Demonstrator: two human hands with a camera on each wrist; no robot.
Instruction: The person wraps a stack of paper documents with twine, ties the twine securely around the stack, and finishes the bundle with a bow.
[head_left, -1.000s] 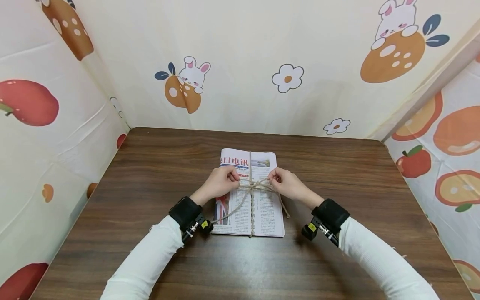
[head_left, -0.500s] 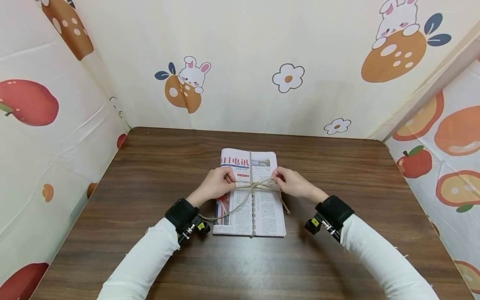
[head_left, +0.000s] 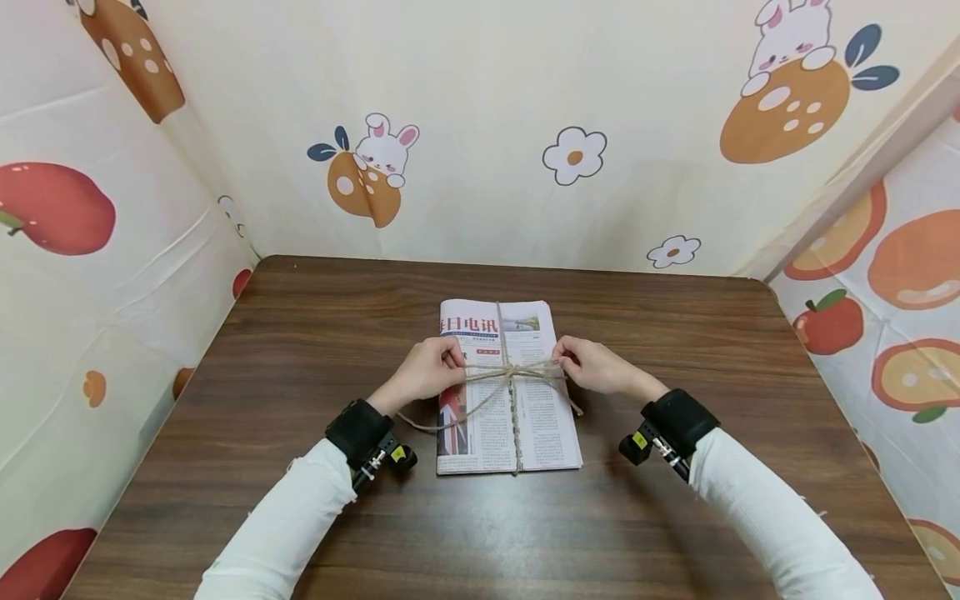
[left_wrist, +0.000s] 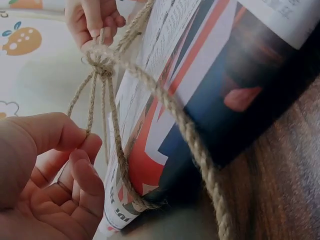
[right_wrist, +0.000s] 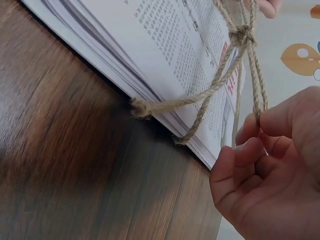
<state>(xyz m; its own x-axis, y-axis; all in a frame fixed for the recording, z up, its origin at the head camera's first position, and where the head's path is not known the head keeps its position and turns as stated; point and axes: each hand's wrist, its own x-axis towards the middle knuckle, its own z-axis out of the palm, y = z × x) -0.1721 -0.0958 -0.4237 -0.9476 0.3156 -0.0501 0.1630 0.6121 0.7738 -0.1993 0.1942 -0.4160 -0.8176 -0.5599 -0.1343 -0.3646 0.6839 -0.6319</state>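
A stack of folded newspapers (head_left: 480,437) lies on the table, bound crosswise with twine (head_left: 517,425). The twine meets in a bow knot (head_left: 512,372) near the stack's middle. At the left edge, my left hand (head_left: 431,368) pinches one loop of the bow between thumb and finger. My right hand (head_left: 597,365) pinches the other loop over the right edge. Both loops run taut from the knot (right_wrist: 242,36) in the right wrist view. One loose twine end (left_wrist: 195,145) trails past the stack's left side; the other, with a knotted tip (right_wrist: 141,107), hangs over the right edge.
The brown wood-grain table (head_left: 480,542) extends on all sides of the stack. Behind it stands a cream backdrop (head_left: 480,208) with rabbit and flower prints. Fruit-printed sheets (head_left: 150,292) flank the table left and right.
My hands have drawn apart, left hand leftward and right hand rightward, lengthening the bow loops and tightening the knot. The stack has turned slightly, its near edge shifting right.
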